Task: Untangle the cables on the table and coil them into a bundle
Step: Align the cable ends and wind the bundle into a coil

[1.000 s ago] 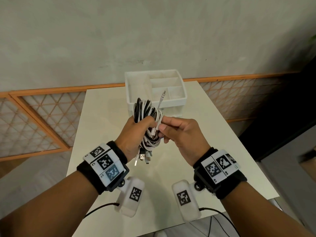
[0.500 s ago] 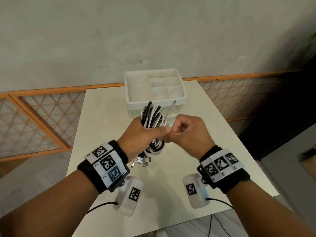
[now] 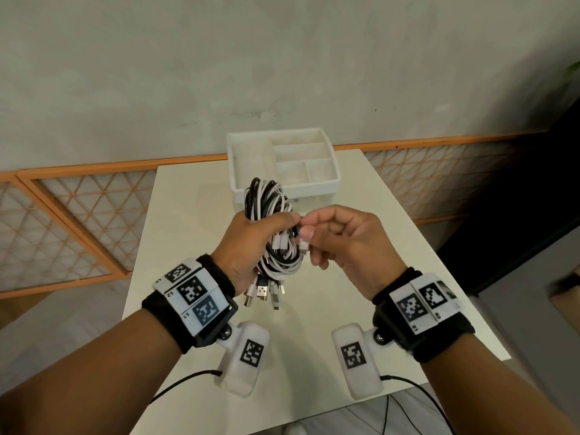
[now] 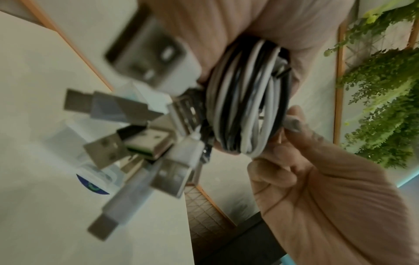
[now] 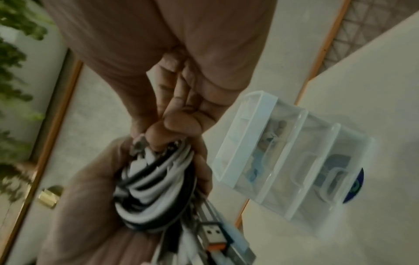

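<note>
A coiled bundle of black and white cables (image 3: 271, 208) is held upright above the table (image 3: 361, 277). My left hand (image 3: 251, 243) grips the bundle round its middle. Several USB plugs (image 3: 262, 291) hang from its lower end; they fill the left wrist view as blurred USB plugs (image 4: 140, 143) beside the cable bundle (image 4: 247, 111). My right hand (image 3: 317, 237) pinches a white cable end (image 3: 303, 244) against the side of the coil. In the right wrist view my right hand's fingertips (image 5: 158, 136) press at the top of the cable bundle (image 5: 154, 186).
A white compartment tray (image 3: 326, 183) stands at the far edge of the table, just behind the bundle; it shows as a clear-walled tray (image 5: 290, 161) in the right wrist view. Orange-framed lattice panels (image 3: 78, 221) and a grey wall lie behind.
The right hand has turned palm-side toward the coil and brought the loose white cable end down against the bundle's side. The bundle has stayed in the left hand's grip.
</note>
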The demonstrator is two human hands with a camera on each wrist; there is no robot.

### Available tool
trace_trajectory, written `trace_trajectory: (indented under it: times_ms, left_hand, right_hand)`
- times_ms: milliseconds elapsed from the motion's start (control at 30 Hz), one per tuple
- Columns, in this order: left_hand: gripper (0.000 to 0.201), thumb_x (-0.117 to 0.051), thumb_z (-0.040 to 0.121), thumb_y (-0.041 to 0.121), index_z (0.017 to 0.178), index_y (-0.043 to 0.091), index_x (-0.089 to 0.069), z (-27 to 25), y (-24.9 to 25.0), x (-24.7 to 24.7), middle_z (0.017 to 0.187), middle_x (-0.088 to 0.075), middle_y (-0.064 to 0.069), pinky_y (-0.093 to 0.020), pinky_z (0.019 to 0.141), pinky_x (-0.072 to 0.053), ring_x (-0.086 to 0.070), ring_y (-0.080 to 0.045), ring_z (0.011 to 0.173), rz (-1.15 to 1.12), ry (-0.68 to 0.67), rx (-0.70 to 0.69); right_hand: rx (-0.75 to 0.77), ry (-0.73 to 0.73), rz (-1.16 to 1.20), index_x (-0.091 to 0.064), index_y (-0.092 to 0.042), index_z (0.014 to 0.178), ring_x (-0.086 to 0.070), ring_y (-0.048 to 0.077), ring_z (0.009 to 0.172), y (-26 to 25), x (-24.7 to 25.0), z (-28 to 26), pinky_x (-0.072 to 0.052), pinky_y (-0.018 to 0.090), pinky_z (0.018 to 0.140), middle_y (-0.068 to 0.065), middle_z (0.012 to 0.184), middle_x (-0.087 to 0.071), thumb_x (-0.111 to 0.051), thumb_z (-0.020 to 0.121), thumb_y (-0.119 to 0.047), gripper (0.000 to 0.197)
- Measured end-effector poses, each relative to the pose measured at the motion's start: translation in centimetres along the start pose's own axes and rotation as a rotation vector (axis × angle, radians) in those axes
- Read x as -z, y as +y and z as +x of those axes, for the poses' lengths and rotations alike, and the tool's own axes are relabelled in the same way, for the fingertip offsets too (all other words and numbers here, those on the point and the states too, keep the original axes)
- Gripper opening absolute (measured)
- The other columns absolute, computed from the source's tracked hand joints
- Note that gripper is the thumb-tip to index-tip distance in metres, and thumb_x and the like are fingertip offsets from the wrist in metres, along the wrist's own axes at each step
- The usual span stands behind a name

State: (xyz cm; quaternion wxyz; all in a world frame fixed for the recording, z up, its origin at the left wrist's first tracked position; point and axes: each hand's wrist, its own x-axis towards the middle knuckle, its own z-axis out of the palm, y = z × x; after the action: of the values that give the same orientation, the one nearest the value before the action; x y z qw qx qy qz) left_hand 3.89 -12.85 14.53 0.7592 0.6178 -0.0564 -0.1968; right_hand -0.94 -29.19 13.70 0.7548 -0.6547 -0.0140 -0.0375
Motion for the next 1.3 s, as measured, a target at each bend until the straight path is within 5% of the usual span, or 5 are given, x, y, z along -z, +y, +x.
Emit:
trace_trajectory:
  times_ms: [333,567,933,1200,1300]
  left_hand:
    - [0.021,-0.070,0.081,0.002,0.095,-0.013,-0.066,-0.7,0.5,-0.2,0.088,-0.066,-0.032,-0.043,0.074,-0.059,-0.068,-0.035,0.077,0.047,-0.143,-0.019]
    - [0.013,-0.071,0.080,0.001,0.084,-0.008,-0.063,-1.1,0.2,-0.1,0.055,-0.055,-0.010,-0.031,0.070,-0.056,-0.065,-0.019,0.061,0.124,-0.212,0.027]
    - [0.013,-0.064,0.073,-0.001,0.080,0.004,-0.074,-0.4,0.1,0.0,0.078,-0.069,-0.018,-0.038,0.073,-0.055,-0.068,-0.028,0.072,-0.063,-0.022,0.033]
    - [0.031,-0.056,0.068,-0.008,0.096,-0.010,-0.069,-0.1,0.1,-0.8,0.093,-0.069,-0.023,-0.037,0.072,-0.057,-0.068,-0.033,0.086,-0.144,0.023,-0.008]
    - [0.037,-0.056,0.065,-0.007,0.100,-0.021,-0.058,0.1,0.0,-0.9,0.090,-0.059,-0.024,-0.042,0.072,-0.052,-0.061,-0.034,0.081,-0.126,0.092,-0.007]
  right_hand:
    - [0.156,0.114,-0.225,-0.057,-0.006,0.083,-0.053,0.018,0.050,0.5,-1.1,0.3,-0.052,0.027,0.052,0.011,0.059,-0.060,-0.083,0.074,-0.001,0.028]
    - [0.285,0.079,-0.739,-0.042,-0.023,0.074,-0.021,0.011,0.050,1.1,0.1,0.8,-0.041,0.038,0.044,-0.012,0.048,-0.031,-0.088,0.061,-0.044,0.052]
    - [0.214,0.103,-0.175,-0.069,-0.005,0.086,-0.052,0.017,0.046,1.3,0.4,0.1,-0.044,0.025,0.047,0.019,0.067,-0.068,-0.077,0.082,-0.008,0.010]
    - [0.367,0.085,-0.336,-0.076,-0.011,0.103,-0.059,0.028,0.067,2.1,-0.2,0.3,-0.055,0.031,0.072,0.007,0.077,-0.063,-0.080,0.080,-0.012,0.024]
    - [0.310,0.135,-0.352,-0.073,-0.024,0.103,-0.055,0.031,0.062,2.5,-0.4,0.5,-0.051,0.034,0.061,0.004,0.074,-0.058,-0.080,0.081,-0.017,0.023]
